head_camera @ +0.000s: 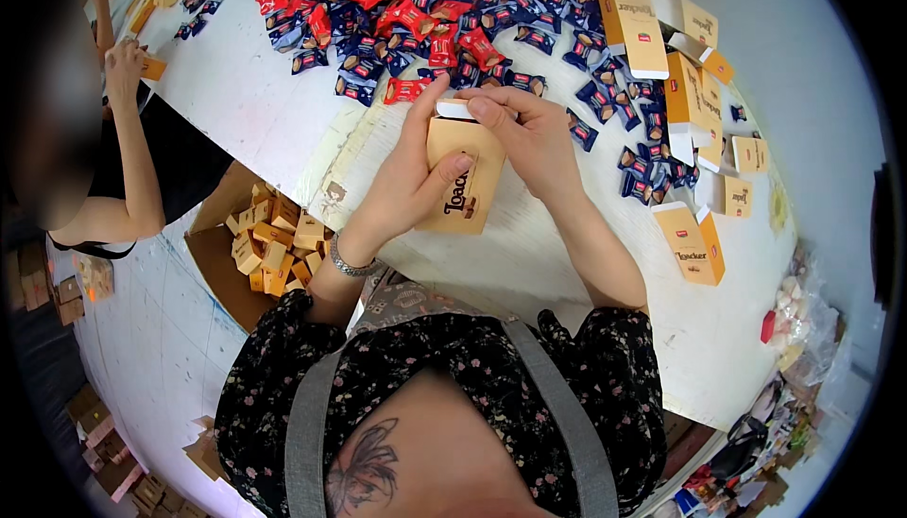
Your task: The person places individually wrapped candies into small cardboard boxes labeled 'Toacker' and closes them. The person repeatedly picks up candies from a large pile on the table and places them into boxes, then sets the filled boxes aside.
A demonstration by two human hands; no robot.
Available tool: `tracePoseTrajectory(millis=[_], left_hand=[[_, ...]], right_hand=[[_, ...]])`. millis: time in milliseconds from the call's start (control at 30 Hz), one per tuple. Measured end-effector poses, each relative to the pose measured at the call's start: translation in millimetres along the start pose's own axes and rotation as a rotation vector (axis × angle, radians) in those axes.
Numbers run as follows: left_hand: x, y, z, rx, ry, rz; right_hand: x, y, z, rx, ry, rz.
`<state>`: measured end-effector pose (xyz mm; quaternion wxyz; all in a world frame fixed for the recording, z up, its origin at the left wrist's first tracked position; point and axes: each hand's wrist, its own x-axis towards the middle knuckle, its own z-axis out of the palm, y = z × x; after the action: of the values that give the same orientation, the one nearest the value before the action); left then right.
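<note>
A tan Loacker carton (464, 178) lies under both hands on the white table (538, 256). My left hand (404, 185) wraps its left side, thumb across the printed front. At the carton's top end my right hand (528, 128) pinches the edge of a white-lined flap (453, 108) between thumb and fingers. Whatever the carton holds is hidden. Just beyond my fingers spreads a heap of wrapped sweets, some in red wrappers (443, 43) and many in dark blue wrappers (358, 68).
Open-flapped tan cartons (684, 242) stand along the right side, with more blue sweets (638, 174) beside them. Below the table's left edge, a large cardboard box (220, 235) holds many small tan cartons (276, 242). Another person's hand (124, 65) holds a carton at the far left.
</note>
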<state>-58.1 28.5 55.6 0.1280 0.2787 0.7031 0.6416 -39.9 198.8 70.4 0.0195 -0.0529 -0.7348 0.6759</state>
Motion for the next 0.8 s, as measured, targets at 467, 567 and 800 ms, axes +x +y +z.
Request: tracePoseTrajectory(millis=[467,567,800], left_hand=[[-42.1,18.5,-33.6,0.351,0.122,0.126],[-86.9,42.1,-108.4,0.810,0.329,-0.104],[-60.1,29.0,-62.1,0.878,0.335,0.031]], right_hand=[[-21.8,9.3,-13.2,-0.063,-0.272,0.006],[16.7,-0.4,-96.7,-1.204,0.285,-0.158],[42.9,1.1,-147.4,-1.469,0.865,-0.887]])
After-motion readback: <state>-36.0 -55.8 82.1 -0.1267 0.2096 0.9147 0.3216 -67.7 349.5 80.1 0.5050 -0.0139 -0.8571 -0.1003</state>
